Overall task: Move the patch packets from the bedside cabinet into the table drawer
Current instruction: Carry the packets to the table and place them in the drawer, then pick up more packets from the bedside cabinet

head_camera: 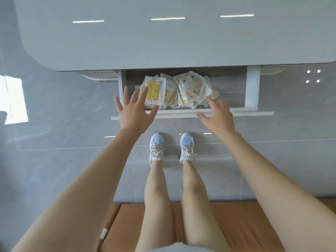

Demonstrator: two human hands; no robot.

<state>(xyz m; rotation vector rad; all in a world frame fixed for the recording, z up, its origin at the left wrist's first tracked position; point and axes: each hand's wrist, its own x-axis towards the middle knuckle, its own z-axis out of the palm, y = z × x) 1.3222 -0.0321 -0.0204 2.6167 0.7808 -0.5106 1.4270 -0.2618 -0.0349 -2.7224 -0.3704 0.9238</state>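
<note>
The table drawer [251, 88] stands pulled out under the grey tabletop. Inside lies a heap of several patch packets [192, 91], clear wrappers with yellow and beige patches, piled in its left and middle part. One yellow packet [154, 91] lies on top at the left. My left hand [133, 110] hovers over the drawer's front left corner, fingers spread, its fingertips at the edge of the yellow packet. Spread and blurred, my right hand [217, 115] is over the drawer's front edge, just right of the heap. Neither hand holds anything.
A glossy grey tabletop [138, 40] with rounded corners fills the upper view. The drawer's white front panel [254, 113] juts toward me. Below are grey floor tiles, my legs in blue-and-white sneakers [156, 148], and a brown cushioned seat [241, 226] under me.
</note>
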